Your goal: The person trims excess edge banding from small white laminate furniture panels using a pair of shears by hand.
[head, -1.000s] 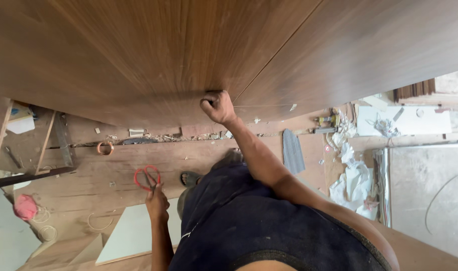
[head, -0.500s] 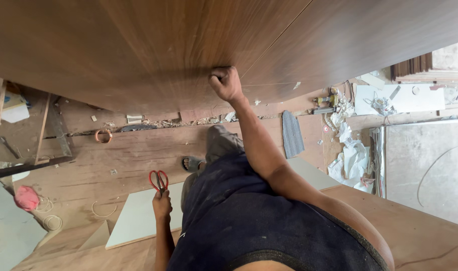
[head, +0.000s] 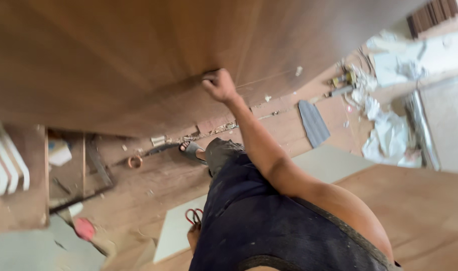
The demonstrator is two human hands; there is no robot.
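A large brown wood-veneer panel (head: 138,50) fills the top of the head view, standing close in front of me. My right hand (head: 219,84) reaches up and forward, fingers curled on the panel's lower edge. My left hand (head: 193,235) hangs low beside my dark clothing, shut around a red-handled tool (head: 194,216) that looks like scissors or pliers; its blades are hidden. My foot in a dark sandal (head: 191,149) stands on the wooden floor below the panel.
A pale flat board (head: 171,233) lies on the floor by my left hand. A small tape ring (head: 134,161), a grey ribbed piece (head: 313,123), crumpled white sheeting (head: 389,135), a red object (head: 83,228) and white slats (head: 3,160) lie around.
The view has tilted and swung left. My right hand stays on the panel's edge and my left hand, still holding the red-handled tool, sits lower in view.
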